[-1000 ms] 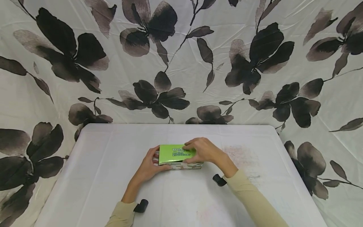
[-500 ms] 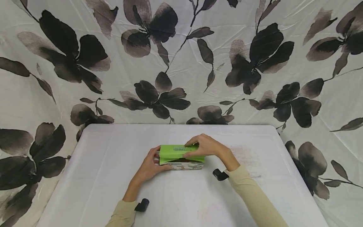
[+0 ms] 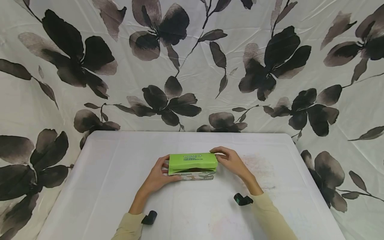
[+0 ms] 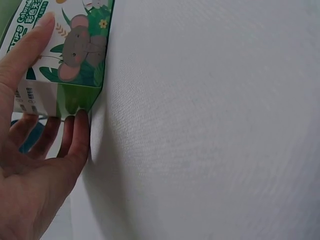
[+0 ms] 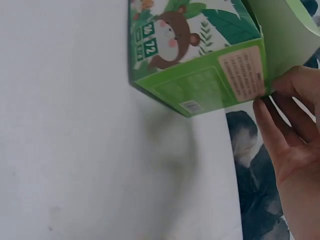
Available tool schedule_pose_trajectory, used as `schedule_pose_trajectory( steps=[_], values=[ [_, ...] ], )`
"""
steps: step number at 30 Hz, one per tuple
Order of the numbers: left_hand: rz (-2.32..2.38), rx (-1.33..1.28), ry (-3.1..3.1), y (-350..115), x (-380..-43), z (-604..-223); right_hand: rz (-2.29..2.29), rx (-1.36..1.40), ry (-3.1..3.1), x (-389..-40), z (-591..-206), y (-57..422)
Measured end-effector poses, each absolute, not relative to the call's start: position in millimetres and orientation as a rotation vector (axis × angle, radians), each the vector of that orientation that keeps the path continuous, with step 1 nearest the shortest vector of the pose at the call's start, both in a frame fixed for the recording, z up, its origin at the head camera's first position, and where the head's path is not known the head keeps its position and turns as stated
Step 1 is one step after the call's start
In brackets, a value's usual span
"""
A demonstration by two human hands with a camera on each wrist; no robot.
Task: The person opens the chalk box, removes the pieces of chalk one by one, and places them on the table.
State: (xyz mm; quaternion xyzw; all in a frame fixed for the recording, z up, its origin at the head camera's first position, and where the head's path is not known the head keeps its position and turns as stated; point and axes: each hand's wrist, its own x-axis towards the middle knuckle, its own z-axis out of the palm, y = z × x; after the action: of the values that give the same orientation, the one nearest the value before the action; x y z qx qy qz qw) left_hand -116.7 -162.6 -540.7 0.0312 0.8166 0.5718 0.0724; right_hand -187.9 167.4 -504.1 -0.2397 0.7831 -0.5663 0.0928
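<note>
A green cardboard box (image 3: 192, 176) with cartoon animals on its front stands on the white table. Its green lid (image 3: 193, 161) is partly lifted, leaving a dark gap along the front edge. My left hand (image 3: 158, 173) grips the box's left end. In the left wrist view, its thumb (image 4: 35, 42) lies on the front face beside a printed elephant and the fingers (image 4: 80, 135) bend against the end. At the box's back right corner, my right hand (image 3: 229, 160) holds it with its fingertips (image 5: 287, 82), by the raised lid. The box's contents are hidden.
White cloth covers the table (image 3: 114, 180), with faint reddish and grey stains (image 3: 258, 165) on its right side. Behind the table hangs a floral curtain (image 3: 192, 66). Black cameras (image 3: 149, 217) are worn at both wrists.
The lid's front edge has come up from the box. My right hand has shifted from the lid's top to the back right corner. My left hand stays at the left end.
</note>
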Motion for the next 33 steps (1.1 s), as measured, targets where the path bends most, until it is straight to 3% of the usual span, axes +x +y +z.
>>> schedule_pose_trajectory(
  steps=[33],
  values=[
    [1.750, 0.084, 2.411, -162, -117, -540, -1.856, -0.201, 2.440, -199, -513, 142]
  ],
)
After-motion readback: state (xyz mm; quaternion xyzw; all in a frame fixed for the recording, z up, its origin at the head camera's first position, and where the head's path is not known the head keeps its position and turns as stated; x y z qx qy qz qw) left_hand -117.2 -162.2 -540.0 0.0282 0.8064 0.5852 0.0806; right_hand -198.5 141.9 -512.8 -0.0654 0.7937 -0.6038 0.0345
